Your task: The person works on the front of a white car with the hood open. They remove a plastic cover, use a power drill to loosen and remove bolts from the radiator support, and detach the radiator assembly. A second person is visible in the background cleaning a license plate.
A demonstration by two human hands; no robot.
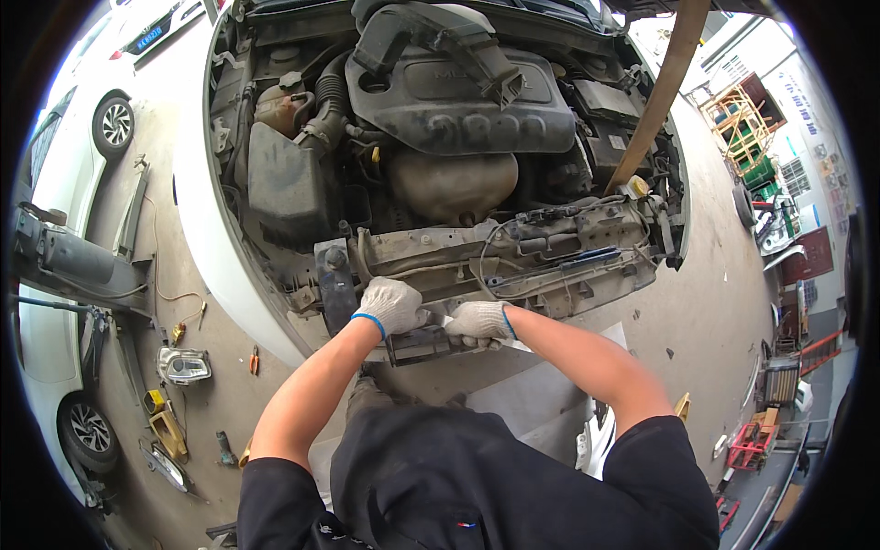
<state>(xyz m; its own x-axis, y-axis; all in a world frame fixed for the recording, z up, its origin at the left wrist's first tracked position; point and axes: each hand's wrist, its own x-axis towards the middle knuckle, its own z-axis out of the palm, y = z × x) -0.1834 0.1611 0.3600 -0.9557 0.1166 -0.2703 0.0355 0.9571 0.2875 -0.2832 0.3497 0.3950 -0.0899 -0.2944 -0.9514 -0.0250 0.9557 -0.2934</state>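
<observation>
My left hand (391, 305), in a white knit glove with a blue cuff, is closed at the front of the car's engine bay, beside a dark upright bracket (335, 282). What its fingers hold is hidden. Close by on the right, my right hand (478, 323), gloved the same way, is closed around a slim grey metal tool (438, 318). One end of the tool reaches toward the left hand; its exact kind does not show. Both hands are over the worn front crossmember (550, 252), with a black frame part (417, 351) just below them.
A black engine cover (458, 96) fills the middle of the bay, and a wooden prop (662, 92) stands at its right. On the floor at left lie a headlight (183, 366) and orange-handled pliers (254, 359). A lift arm (78, 261) juts in from the left.
</observation>
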